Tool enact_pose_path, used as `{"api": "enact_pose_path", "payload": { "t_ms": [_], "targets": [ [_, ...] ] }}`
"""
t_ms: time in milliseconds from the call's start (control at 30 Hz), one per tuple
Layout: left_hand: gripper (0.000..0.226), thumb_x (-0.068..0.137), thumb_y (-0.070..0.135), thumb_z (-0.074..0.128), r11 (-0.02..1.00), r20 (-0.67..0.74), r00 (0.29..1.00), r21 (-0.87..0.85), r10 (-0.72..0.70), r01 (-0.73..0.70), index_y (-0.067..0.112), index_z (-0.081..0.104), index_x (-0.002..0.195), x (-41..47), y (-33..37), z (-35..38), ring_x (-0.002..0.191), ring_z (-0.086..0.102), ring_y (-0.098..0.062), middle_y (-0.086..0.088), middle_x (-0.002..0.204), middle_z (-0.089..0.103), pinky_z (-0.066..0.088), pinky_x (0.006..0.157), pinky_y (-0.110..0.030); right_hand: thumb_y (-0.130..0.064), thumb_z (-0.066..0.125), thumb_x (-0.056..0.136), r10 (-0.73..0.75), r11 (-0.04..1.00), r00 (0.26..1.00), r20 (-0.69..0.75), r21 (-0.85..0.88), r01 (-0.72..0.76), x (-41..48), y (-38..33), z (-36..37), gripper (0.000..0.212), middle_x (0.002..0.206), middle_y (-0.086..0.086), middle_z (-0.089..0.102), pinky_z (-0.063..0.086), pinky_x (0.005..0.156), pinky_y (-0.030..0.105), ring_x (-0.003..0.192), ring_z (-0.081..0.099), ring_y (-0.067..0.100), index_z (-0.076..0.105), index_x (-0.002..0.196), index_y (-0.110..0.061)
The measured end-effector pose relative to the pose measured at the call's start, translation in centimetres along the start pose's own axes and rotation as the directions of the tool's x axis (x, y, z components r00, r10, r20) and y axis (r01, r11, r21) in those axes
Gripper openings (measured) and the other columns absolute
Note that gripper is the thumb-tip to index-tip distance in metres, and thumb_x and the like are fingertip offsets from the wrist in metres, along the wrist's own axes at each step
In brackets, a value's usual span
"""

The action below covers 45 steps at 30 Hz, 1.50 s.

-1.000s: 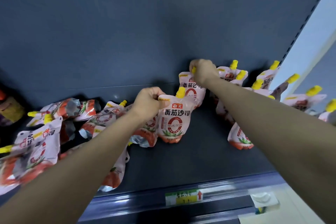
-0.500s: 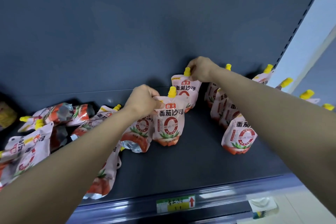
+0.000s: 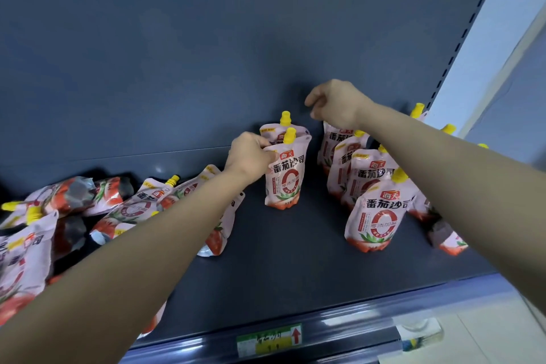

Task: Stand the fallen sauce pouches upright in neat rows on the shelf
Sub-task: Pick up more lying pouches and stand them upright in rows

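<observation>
- Filling most of the view: dark grey back panel (image 3: 206, 53), upright behind everything.
- Shelf deck (image 3: 280, 260), dark, runs L to R below it; front rail (image 3: 354, 325) along the near edge.
- Fallen pouches (image 3: 141, 204): pink/red sauce pouches w/ yellow caps, heaped on L side of deck, lying flat & overlapping, partly hidden by L forearm.
- Standing group (image 3: 375, 216) on R side: several pouches upright, packed one behind another toward the back panel. R forearm covers part, so row count unclear.
- L hand (image 3: 249, 155): fingers curled, pinching top L corner of the front pouch.
- R hand (image 3: 336, 103): up above the deck near the back panel, over the rear of the R group. Fingers loosely curled down, nothing in them.
- Front pouch (image 3: 285, 183): upright mid-deck, label facing camera, apart from both heap & R group.
- Rear pouch (image 3: 269, 130): upright directly behind front pouch; only its top & cap show.
- Price tag (image 3: 269, 340): green/yellow w/ red arrow, in the front rail below the middle pair.
- Yellow cap (image 3: 289, 135) of front pouch: points up, just R of L hand's fingers.
</observation>
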<state>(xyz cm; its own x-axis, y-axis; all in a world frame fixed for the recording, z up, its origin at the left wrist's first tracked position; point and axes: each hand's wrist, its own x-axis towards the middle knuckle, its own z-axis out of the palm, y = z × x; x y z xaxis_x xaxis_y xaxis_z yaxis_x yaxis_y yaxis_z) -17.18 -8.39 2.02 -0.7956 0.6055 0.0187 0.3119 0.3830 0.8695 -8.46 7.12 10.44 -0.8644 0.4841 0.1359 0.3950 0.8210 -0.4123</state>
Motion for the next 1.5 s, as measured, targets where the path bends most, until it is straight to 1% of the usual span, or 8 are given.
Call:
{"api": "enact_pose_path", "payload": {
  "t_ms": [233, 400, 567, 700, 800, 1000, 1133, 1500],
  "targets": [
    [0.008, 0.083, 0.008, 0.066, 0.999, 0.138, 0.990, 0.014, 0.037, -0.040, 0.010, 0.068, 0.090, -1.1, 0.6, -1.9, 0.082, 0.064, -0.022, -0.008, 0.091, 0.067, 0.057, 0.076, -0.035, -0.006, 0.055, 0.089, -0.085, 0.996, 0.996, -0.034, -0.033, 0.084, -0.8, -1.9, 0.2, 0.031, 0.117, 0.011, 0.068, 0.046, 0.091, 0.027, 0.111, 0.060, 0.027, 0.065, 0.118, -0.009],
    [0.014, 0.081, 0.003, 0.066, 0.999, 0.043, 0.998, 0.028, 0.036, -0.038, 0.006, 0.065, 0.095, -2.1, -0.4, -7.1, 0.066, 0.055, -0.016, -0.002, 0.075, 0.060, 0.050, 0.069, -0.029, -0.010, 0.055, 0.088, -0.190, 0.982, 0.980, -0.067, 0.006, 0.191, -1.5, -5.8, 1.5, 0.027, 0.108, 0.007, 0.070, 0.049, 0.094, 0.033, 0.107, 0.062, 0.024, 0.067, 0.111, -0.012],
    [0.011, 0.082, 0.000, 0.064, 0.998, -0.045, 0.999, 0.047, -0.030, 0.032, 0.006, 0.065, 0.091, -3.5, -3.4, -11.1, 0.061, 0.051, -0.015, -0.004, 0.069, 0.059, 0.045, 0.062, -0.024, -0.015, 0.059, 0.087, -0.284, 0.959, 0.956, 0.077, 0.046, 0.281, -2.2, -10.1, 5.9, 0.022, 0.108, 0.008, 0.069, 0.052, 0.086, 0.035, 0.103, 0.063, 0.027, 0.068, 0.106, -0.010],
    [0.011, 0.081, 0.002, 0.065, 0.990, -0.067, 0.995, 0.119, -0.071, 0.079, 0.007, 0.068, 0.091, -4.9, -5.9, -12.6, 0.067, 0.057, -0.014, -0.005, 0.077, 0.064, 0.047, 0.067, -0.023, -0.018, 0.059, 0.087, -0.153, 0.983, 0.935, 0.321, -0.051, 0.179, -1.7, -10.9, 11.4, 0.024, 0.086, 0.012, 0.068, 0.051, 0.065, 0.031, 0.085, 0.062, 0.028, 0.066, 0.083, 0.004],
    [0.013, 0.082, 0.001, 0.064, 0.984, -0.071, 0.993, 0.140, -0.096, 0.106, 0.006, 0.068, 0.093, -5.8, -7.3, -13.2, 0.066, 0.057, -0.011, -0.003, 0.077, 0.064, 0.047, 0.065, -0.021, -0.025, 0.061, 0.085, 0.019, 0.995, 0.900, 0.435, -0.096, 0.025, -1.2, -10.3, 15.2, 0.034, 0.059, 0.004, 0.047, 0.033, 0.045, 0.023, 0.055, 0.047, 0.019, 0.047, 0.058, -0.009],
    [0.011, 0.083, 0.006, 0.064, 0.972, -0.020, 0.997, 0.221, -0.079, 0.082, 0.011, 0.069, 0.091, -6.2, -8.4, -13.8, 0.063, 0.055, -0.006, 0.001, 0.078, 0.064, 0.045, 0.056, -0.013, -0.037, 0.075, 0.074, 0.146, 0.948, 0.803, 0.578, 0.151, -0.281, -1.0, -9.2, 18.4, 0.033, 0.094, 0.001, 0.067, 0.049, 0.065, 0.026, 0.086, 0.063, 0.017, 0.060, 0.093, -0.015],
    [0.013, 0.084, 0.006, 0.062, 0.962, -0.005, 0.995, 0.257, -0.098, 0.096, 0.015, 0.068, 0.090, -5.5, -9.1, -13.6, 0.064, 0.057, -0.001, 0.004, 0.080, 0.065, 0.040, 0.045, -0.002, -0.013, 0.077, 0.075, 0.169, 0.868, 0.772, 0.613, 0.279, -0.411, -0.6, -9.4, 18.6, 0.019, 0.043, -0.008, 0.066, 0.039, 0.029, 0.010, 0.036, 0.063, 0.003, 0.059, 0.071, -0.014],
    [0.021, 0.083, 0.009, 0.063, 0.943, 0.058, 0.992, 0.321, -0.113, 0.089, 0.014, 0.067, 0.103, -2.1, -11.8, -13.6, 0.096, 0.061, -0.018, -0.003, 0.103, 0.066, 0.048, 0.084, -0.029, -0.022, 0.084, 0.066, 0.279, 0.868, 0.796, 0.537, 0.214, -0.448, -0.5, -9.8, 18.9, 0.033, 0.072, -0.004, 0.058, 0.037, 0.044, 0.021, 0.062, 0.054, 0.008, 0.051, 0.070, -0.018]
  ]
}}
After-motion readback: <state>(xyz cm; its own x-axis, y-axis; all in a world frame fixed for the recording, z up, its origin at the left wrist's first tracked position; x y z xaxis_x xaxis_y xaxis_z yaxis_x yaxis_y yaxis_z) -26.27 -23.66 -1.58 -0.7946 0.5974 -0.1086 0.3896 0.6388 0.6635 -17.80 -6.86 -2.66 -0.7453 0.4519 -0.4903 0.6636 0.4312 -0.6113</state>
